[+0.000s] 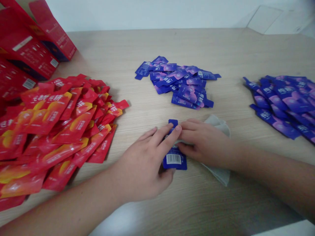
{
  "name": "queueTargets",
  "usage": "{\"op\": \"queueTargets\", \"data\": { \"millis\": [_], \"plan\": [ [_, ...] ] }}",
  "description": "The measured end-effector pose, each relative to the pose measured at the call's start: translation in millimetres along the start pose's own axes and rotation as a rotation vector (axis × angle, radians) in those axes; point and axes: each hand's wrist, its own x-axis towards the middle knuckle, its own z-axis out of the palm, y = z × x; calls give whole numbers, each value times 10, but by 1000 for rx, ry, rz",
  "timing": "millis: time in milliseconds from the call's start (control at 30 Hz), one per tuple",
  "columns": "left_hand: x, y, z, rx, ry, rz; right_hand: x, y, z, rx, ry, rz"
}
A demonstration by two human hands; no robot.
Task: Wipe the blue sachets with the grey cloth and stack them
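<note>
A single blue sachet (174, 159) lies barcode side up on the wooden table (152, 42), near the front middle. My left hand (145, 164) rests on its left side, fingers stretched flat over its upper part. My right hand (205, 142) presses a pale grey cloth (220, 175) against the sachet's right side, fingers curled together on the cloth. The fingertips of both hands meet above the sachet.
A big heap of red sachets (54, 131) fills the left. Red cartons (31, 49) stand at the back left. A pile of blue sachets (178, 82) lies behind my hands, another blue pile (285, 101) at the right edge.
</note>
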Motion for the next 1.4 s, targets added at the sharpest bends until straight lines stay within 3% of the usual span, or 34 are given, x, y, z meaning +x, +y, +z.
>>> {"op": "queueTargets", "data": {
  "millis": [167,300,467,600,900,1067,1133,1300,1400],
  "plan": [
    [6,0,-6,25,0,1,32,181,-30,-83,93,168],
    [1,-3,16,49,9,9,-11,51,-74,-9,188,174],
    [0,0,27,56,-10,27,-49,-230,-82,270,-12,-24],
    [-5,-3,38,58,4,28,-25,-240,-36,260,-108,-32],
    [-13,21,39,50,6,27,61,65,43,12,78,129],
    [-12,6,51,38,26,0,37,38,-13,76,172,197],
    [-7,-9,54,34,32,-5,4,-81,-73,209,134,126],
    [4,-41,55,21,28,30,-53,-329,-137,436,-179,-43],
    [1,-39,62,20,18,40,-44,-306,-103,417,-204,-47]
  ]
}}
